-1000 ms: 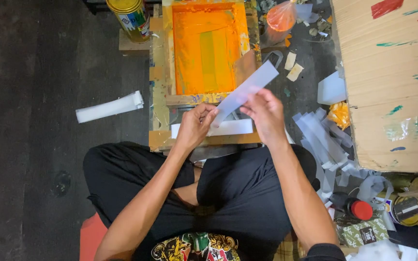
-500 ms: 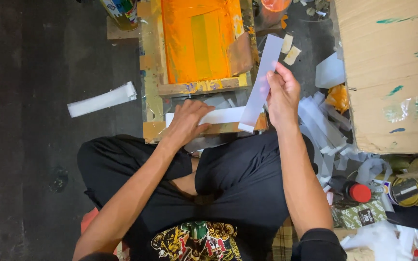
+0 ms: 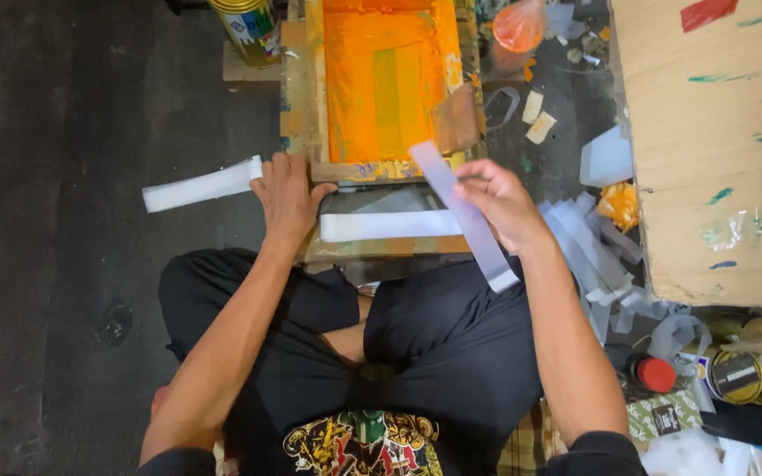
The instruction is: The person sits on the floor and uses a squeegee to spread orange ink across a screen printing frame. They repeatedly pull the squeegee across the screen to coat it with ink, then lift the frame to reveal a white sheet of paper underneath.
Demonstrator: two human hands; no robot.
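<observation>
Dark floor, cluttered. Left hand [image 3: 286, 198] spread flat on wooden frame [image 3: 310, 97]. Right hand [image 3: 500, 204] pinching white strip [image 3: 467, 220] near orange screen [image 3: 387, 75]; loose end could touch wet ink, smear.

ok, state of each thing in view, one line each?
Right hand: grip shut on long translucent white strip, held tilted.
Left hand: resting on corner of wooden-framed orange printing screen, fingers by white strip on floor.
White strip under screen edge: lying flat.
Red-capped bottle: capped.
Gold tin can: upright.
</observation>
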